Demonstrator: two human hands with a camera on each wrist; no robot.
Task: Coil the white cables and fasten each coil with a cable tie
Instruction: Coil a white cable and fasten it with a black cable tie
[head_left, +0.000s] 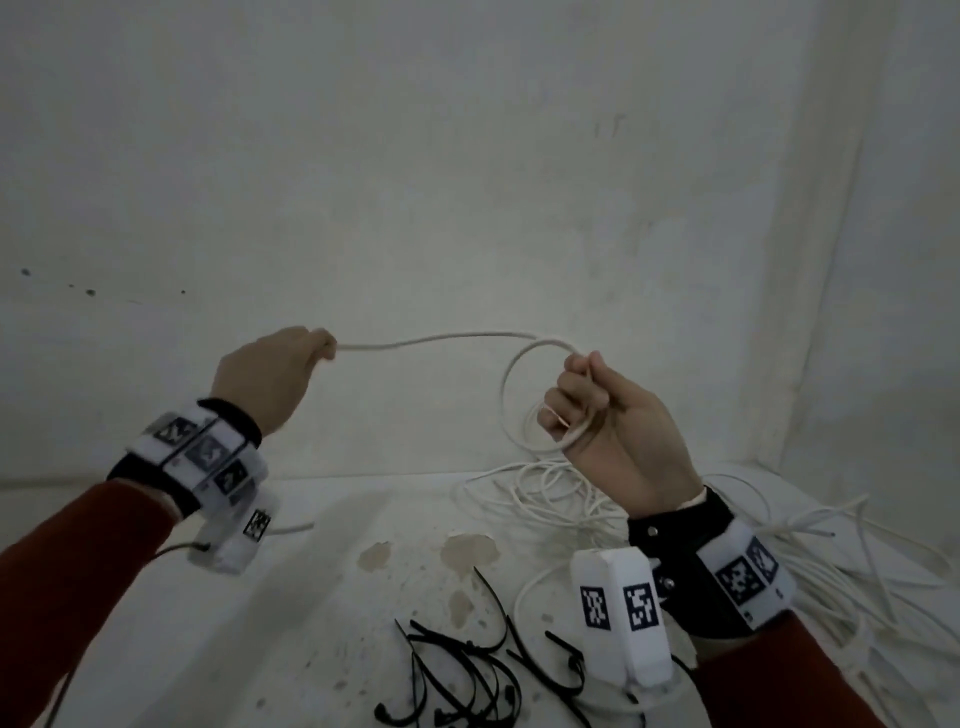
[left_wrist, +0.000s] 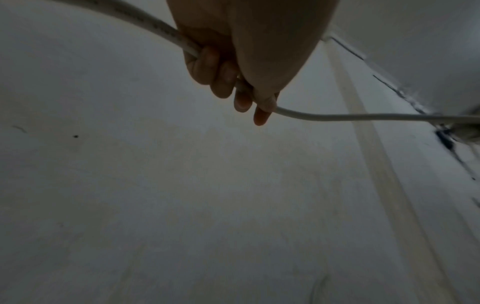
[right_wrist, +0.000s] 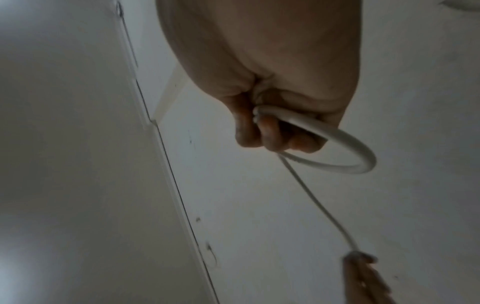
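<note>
White wall behind; cable (head_left: 441, 339) strung between both hands' grip.

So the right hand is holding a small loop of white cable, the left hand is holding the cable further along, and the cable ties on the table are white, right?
Not quite: the cable ties are black, as the head view shows. The rest is right: the right hand holds the loop and the left hand holds the cable further along.

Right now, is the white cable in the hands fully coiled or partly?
Partly: the right hand holds one loop; white cable runs straight to the left hand.
</note>
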